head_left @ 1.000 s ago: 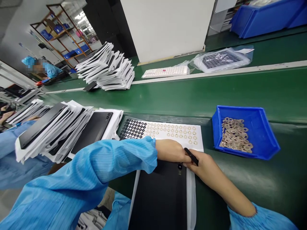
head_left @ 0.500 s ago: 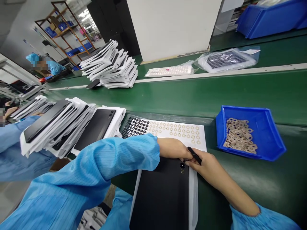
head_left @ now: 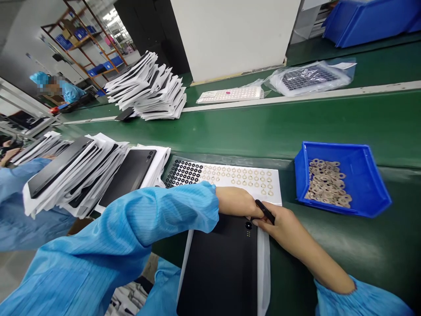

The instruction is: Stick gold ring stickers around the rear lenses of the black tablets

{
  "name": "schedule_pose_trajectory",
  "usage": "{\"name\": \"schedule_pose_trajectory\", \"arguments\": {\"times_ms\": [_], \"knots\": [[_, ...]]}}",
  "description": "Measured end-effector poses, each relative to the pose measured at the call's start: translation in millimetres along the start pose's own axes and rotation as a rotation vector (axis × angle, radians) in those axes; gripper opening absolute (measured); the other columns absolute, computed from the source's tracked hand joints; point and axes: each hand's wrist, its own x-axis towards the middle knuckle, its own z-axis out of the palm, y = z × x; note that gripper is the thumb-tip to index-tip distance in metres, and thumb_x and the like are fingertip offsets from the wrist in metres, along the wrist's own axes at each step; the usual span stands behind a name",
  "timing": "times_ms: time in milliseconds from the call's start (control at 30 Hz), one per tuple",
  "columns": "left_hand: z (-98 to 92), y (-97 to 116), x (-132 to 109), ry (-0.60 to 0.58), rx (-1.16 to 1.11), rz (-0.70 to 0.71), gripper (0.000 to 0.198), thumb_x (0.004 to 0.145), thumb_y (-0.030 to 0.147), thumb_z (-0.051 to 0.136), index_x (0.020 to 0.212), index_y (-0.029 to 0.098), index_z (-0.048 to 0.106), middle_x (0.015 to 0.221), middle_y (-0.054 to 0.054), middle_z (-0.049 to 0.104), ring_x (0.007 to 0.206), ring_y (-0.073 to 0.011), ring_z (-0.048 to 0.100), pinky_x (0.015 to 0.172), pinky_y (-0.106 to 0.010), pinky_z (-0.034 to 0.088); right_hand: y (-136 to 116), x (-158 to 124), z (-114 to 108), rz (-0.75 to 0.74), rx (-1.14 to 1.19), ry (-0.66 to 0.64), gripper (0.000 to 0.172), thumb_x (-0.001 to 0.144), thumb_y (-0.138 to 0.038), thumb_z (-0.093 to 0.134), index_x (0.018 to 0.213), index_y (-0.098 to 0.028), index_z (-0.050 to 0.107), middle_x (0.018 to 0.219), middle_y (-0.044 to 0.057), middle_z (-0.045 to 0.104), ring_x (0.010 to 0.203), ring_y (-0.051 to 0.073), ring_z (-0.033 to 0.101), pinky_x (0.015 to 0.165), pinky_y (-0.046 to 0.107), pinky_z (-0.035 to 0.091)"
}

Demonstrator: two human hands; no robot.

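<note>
A black flat panel (head_left: 220,267) with a round camera opening near its top right corner lies on white wrapping in front of me. My left hand (head_left: 238,202) reaches across its top edge, fingers closed at the corner; what they pinch is hidden. My right hand (head_left: 279,221) meets it there, closed round a slim black tool (head_left: 265,212), with fingertips beside the camera opening. Just behind the hands is a white sheet (head_left: 274,186) bearing rows of black rings (head_left: 184,172) and pale rings (head_left: 245,177).
A blue bin (head_left: 365,184) of metal rings stands at the right. Wrapped panels (head_left: 85,171) are stacked at the left, and a taller stack (head_left: 148,90) stands behind. Bagged sheets (head_left: 309,79) lie farther back. A co-worker's sleeve (head_left: 19,184) is at the far left.
The view has shifted slightly, so the surroundings appear a little farther left and up. Both hands keep nearly the same place and grip at the panel's corner.
</note>
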Motion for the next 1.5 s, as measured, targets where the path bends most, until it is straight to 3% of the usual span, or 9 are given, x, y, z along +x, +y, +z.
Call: {"name": "schedule_pose_trajectory", "arguments": {"times_ms": [200,400,633,733,900,1300,1500], "knots": [[9.8,4,-1,0.039,0.137,0.017,0.008,0.087,0.012,0.061,0.09,0.019,0.059,0.087,-0.004,0.067,0.074,-0.0186,0.063,0.055,-0.027,0.041,-2,1,0,-0.024,0.001,0.017,0.011,0.066,-0.03,0.048,0.063,-0.022,0.053,0.059,0.002,0.062,0.057,0.021,0.056,0.053,0.029,0.04],[15.5,9,-4,0.062,0.158,0.005,0.006,0.091,0.013,0.056,0.095,0.017,0.058,0.097,-0.007,0.067,0.084,-0.0201,0.064,0.063,-0.028,0.046,-5,1,-1,-0.071,-0.001,0.03,0.011,0.067,-0.03,0.047,0.065,-0.022,0.054,0.063,0.003,0.066,0.058,0.021,0.059,0.056,0.03,0.043],[35.5,15,-14,0.193,0.064,-0.198,0.015,0.096,0.015,0.046,0.107,0.013,0.055,0.101,-0.008,0.065,0.092,-0.017,0.061,0.08,-0.025,0.045,-5,0,0,-0.053,-0.057,0.039,0.009,0.066,-0.031,0.052,0.062,-0.024,0.05,0.052,-0.001,0.054,0.049,0.018,0.051,0.051,0.028,0.04],[39.7,14,-18,0.206,0.015,-0.218,0.022,0.098,0.015,0.04,0.118,0.013,0.049,0.107,-0.007,0.063,0.098,-0.015,0.058,0.084,-0.023,0.044,-5,-1,0,-0.041,-0.055,0.031,0.009,0.066,-0.032,0.053,0.065,-0.024,0.051,0.051,-0.002,0.053,0.048,0.017,0.05,0.051,0.028,0.039],[35.1,13,-19,0.198,-0.042,-0.228,0.019,0.096,0.019,0.048,0.114,0.014,0.051,0.109,-0.008,0.063,0.1,-0.0168,0.058,0.086,-0.025,0.043,-7,-1,-1,-0.051,-0.054,0.034,0.007,0.066,-0.029,0.053,0.063,-0.024,0.05,0.05,-0.003,0.052,0.047,0.016,0.048,0.049,0.027,0.038],[27.4,9,-9,0.156,-0.004,-0.121,0.005,0.091,0.013,0.056,0.095,0.015,0.059,0.1,-0.007,0.067,0.088,-0.0175,0.064,0.072,-0.024,0.045,-8,0,-1,-0.062,-0.033,0.043,0.01,0.065,-0.029,0.052,0.059,-0.024,0.047,0.05,-0.002,0.052,0.048,0.017,0.048,0.048,0.027,0.037],[24.8,11,-7,0.137,0.022,-0.123,0.007,0.092,0.015,0.055,0.097,0.013,0.059,0.101,-0.009,0.067,0.092,-0.0195,0.064,0.074,-0.026,0.046,-8,0,-1,-0.063,-0.029,0.047,0.009,0.064,-0.029,0.052,0.059,-0.024,0.047,0.051,-0.002,0.054,0.049,0.017,0.049,0.05,0.028,0.038]]}}
